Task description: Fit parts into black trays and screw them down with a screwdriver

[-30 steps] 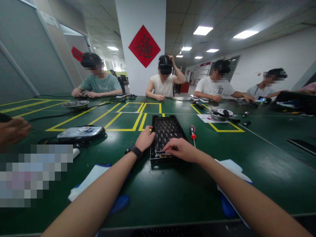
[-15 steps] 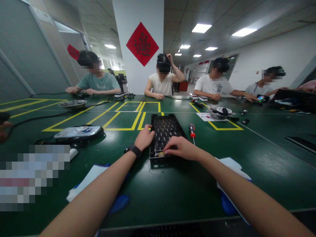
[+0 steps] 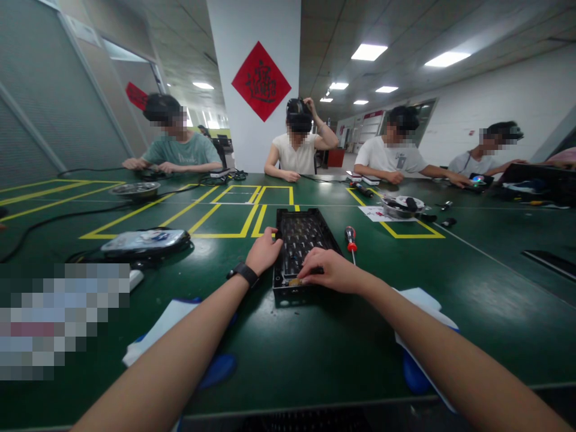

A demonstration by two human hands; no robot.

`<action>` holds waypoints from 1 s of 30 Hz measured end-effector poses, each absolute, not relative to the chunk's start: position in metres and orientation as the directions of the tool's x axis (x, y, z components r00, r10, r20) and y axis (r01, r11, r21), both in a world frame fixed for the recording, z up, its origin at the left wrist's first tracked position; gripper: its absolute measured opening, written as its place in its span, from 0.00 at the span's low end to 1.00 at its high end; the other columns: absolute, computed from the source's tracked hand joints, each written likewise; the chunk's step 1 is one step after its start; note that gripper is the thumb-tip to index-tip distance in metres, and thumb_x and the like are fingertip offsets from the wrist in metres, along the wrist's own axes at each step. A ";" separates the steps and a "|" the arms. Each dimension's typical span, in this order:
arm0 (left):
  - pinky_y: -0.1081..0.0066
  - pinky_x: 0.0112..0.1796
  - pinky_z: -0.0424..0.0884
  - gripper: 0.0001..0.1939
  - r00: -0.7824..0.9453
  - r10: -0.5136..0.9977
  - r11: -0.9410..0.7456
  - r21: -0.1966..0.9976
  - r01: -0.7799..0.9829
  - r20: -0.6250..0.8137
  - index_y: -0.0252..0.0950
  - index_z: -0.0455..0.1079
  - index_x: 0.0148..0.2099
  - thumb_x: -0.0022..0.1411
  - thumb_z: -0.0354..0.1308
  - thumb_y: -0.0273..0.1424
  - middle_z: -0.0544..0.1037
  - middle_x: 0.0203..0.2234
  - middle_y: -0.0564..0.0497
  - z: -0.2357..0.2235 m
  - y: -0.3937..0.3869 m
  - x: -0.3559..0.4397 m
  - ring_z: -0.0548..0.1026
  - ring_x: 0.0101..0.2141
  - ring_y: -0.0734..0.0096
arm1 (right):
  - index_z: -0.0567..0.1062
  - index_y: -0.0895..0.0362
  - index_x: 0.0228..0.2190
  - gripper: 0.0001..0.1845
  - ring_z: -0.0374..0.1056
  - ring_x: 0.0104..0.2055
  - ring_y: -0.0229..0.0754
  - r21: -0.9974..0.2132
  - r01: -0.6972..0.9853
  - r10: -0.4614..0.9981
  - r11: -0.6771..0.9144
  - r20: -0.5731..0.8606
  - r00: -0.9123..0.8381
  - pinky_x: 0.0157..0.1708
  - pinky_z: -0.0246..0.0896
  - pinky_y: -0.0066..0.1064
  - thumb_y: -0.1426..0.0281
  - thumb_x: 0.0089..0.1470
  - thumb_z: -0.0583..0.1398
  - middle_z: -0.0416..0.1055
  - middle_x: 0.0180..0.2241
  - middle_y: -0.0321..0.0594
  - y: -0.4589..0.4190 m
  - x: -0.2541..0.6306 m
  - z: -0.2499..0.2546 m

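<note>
A black rectangular open case with rows of small pegs inside lies lengthwise in front of me on the table. My left hand, with a dark band on the wrist, is closed over the case's left wall. At the near end, my right hand makes a pinch. Its fingertips touch or almost touch a small yellowish part in the case. What lies between those fingers is hidden. Just right of the case rests a red and black screwdriver, its shaft toward me.
White and blue gloves lie under my right forearm, and another white-blue glove by my left. A phone-like device with cables sits left. Metal bowls stand farther off on the green table. Several people sit opposite.
My right fingertips have shifted very slightly right, and more of the yellowish part shows. My left hand and the case stay put. The view has moved a little.
</note>
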State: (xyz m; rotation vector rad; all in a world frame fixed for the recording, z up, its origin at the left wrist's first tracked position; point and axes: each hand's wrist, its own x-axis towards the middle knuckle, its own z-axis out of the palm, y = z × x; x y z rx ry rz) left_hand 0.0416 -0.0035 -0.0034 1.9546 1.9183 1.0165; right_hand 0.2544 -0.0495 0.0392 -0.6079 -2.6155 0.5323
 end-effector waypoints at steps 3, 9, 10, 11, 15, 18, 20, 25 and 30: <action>0.71 0.31 0.63 0.19 -0.097 0.947 -0.115 0.602 0.790 0.308 0.33 0.61 0.51 0.58 0.47 0.34 0.74 0.28 0.47 -0.003 -0.004 0.042 0.72 0.30 0.66 | 0.77 0.57 0.35 0.10 0.64 0.39 0.40 -0.439 0.332 0.483 0.835 0.295 -0.824 0.41 0.58 0.32 0.66 0.50 0.59 0.74 0.32 0.42 -0.050 0.254 0.039; 0.72 0.32 0.63 0.20 -0.093 0.945 -0.121 0.598 0.792 0.314 0.32 0.61 0.51 0.58 0.48 0.34 0.74 0.29 0.46 -0.005 -0.003 0.041 0.72 0.30 0.67 | 0.77 0.57 0.34 0.10 0.63 0.38 0.40 -0.411 0.348 0.480 0.843 0.281 -0.831 0.40 0.58 0.32 0.68 0.52 0.58 0.74 0.32 0.42 -0.051 0.252 0.039; 0.72 0.31 0.63 0.20 -0.092 0.946 -0.120 0.599 0.792 0.310 0.32 0.61 0.51 0.58 0.48 0.34 0.74 0.28 0.47 -0.005 -0.003 0.041 0.72 0.30 0.66 | 0.77 0.58 0.34 0.10 0.63 0.38 0.40 -0.409 0.350 0.481 0.843 0.278 -0.831 0.40 0.58 0.32 0.68 0.51 0.59 0.74 0.32 0.42 -0.051 0.252 0.039; 0.72 0.31 0.63 0.20 -0.092 0.947 -0.119 0.600 0.791 0.308 0.32 0.61 0.51 0.58 0.48 0.34 0.73 0.27 0.47 -0.005 -0.003 0.041 0.71 0.30 0.66 | 0.77 0.57 0.34 0.10 0.63 0.38 0.40 -0.409 0.351 0.481 0.842 0.279 -0.831 0.40 0.58 0.32 0.68 0.51 0.59 0.74 0.32 0.42 -0.050 0.252 0.039; 0.72 0.31 0.63 0.20 -0.092 0.947 -0.120 0.603 0.789 0.308 0.32 0.61 0.51 0.57 0.48 0.34 0.73 0.26 0.48 -0.004 -0.004 0.041 0.71 0.29 0.66 | 0.77 0.56 0.34 0.09 0.63 0.39 0.39 -0.412 0.329 0.463 0.850 0.283 -0.840 0.42 0.56 0.33 0.69 0.51 0.59 0.74 0.33 0.40 -0.050 0.253 0.040; 0.72 0.31 0.63 0.20 -0.089 0.945 -0.126 0.603 0.788 0.314 0.32 0.61 0.51 0.57 0.47 0.34 0.73 0.26 0.48 -0.004 -0.004 0.041 0.71 0.30 0.66 | 0.77 0.55 0.34 0.09 0.63 0.37 0.39 -0.414 0.328 0.460 0.849 0.275 -0.844 0.42 0.56 0.32 0.69 0.51 0.59 0.75 0.32 0.39 -0.050 0.254 0.041; 0.72 0.31 0.63 0.20 -0.092 0.943 -0.127 0.603 0.787 0.320 0.32 0.61 0.51 0.57 0.48 0.34 0.73 0.27 0.47 -0.005 -0.003 0.040 0.71 0.30 0.66 | 0.77 0.55 0.34 0.09 0.63 0.37 0.39 -0.417 0.341 0.475 0.842 0.274 -0.836 0.40 0.56 0.31 0.68 0.51 0.59 0.74 0.31 0.39 -0.051 0.254 0.040; 0.72 0.30 0.63 0.21 -0.086 0.945 -0.131 0.605 0.785 0.315 0.31 0.61 0.51 0.57 0.47 0.34 0.73 0.25 0.48 -0.005 -0.002 0.040 0.71 0.29 0.66 | 0.76 0.56 0.33 0.08 0.63 0.38 0.38 -0.428 0.342 0.489 0.836 0.302 -0.818 0.41 0.55 0.31 0.68 0.51 0.59 0.74 0.32 0.38 -0.052 0.254 0.039; 0.72 0.28 0.62 0.20 -0.087 0.946 -0.129 0.609 0.782 0.312 0.32 0.61 0.51 0.57 0.47 0.34 0.72 0.23 0.49 -0.006 -0.002 0.040 0.71 0.28 0.66 | 0.76 0.56 0.33 0.08 0.63 0.38 0.38 -0.446 0.337 0.493 0.829 0.301 -0.816 0.41 0.55 0.32 0.68 0.51 0.59 0.74 0.32 0.39 -0.053 0.254 0.042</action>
